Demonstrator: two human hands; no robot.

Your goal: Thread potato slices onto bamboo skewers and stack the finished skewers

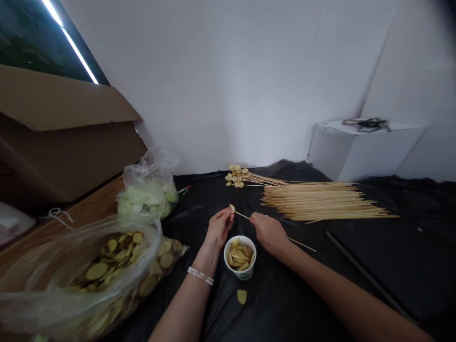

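Sitting low ctr: white cup (pixel 246 274) w/ cut pieces (pixel 241 254); lower L: bag (pixel 46 285) w/ slices (pixel 97 271). L hand (pixel 220 228) pinches pale slice (pixel 232 208) at skewer (pixel 242 215) end; R hand (pixel 269 233) grips skewer.

No legible lettering, only a smudge of print
Low on the wall of the white cup (pixel 252 270) sits a small green mark (pixel 245 275), too small and blurred to make out as letters, number or logo.
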